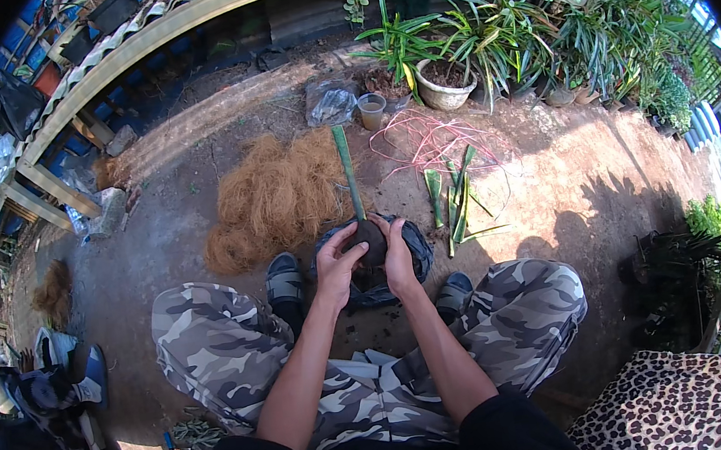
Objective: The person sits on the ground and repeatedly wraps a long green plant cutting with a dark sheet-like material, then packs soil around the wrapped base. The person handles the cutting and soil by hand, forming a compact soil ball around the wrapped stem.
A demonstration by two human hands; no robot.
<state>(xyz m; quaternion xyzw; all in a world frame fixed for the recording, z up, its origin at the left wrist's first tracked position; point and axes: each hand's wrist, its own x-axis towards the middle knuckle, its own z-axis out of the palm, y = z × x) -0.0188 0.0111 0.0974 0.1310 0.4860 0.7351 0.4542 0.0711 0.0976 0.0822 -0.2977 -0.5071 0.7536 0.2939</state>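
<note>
Between my two palms sits a dark ball of soil [370,240], with a long green leaf cutting [349,172] standing up out of it and leaning slightly left. My left hand [336,262] is wrapped round the ball's left side, thumb across its front. On the opposite side my right hand [397,255] cups it with curved fingers. Directly beneath, a black plastic bag [421,258] lies open on the ground between my feet; its inside is mostly hidden by my hands. A heap of brown coconut fibre [271,195] lies just beyond, to the left.
Tangled pink string [435,137] and several cut green leaves [458,199] lie ahead to the right. Behind them stand a clear plastic cup [372,111], a plastic bag [332,102] and a pale plant pot [446,87]. A leopard-print cloth [679,397] covers something at the near right.
</note>
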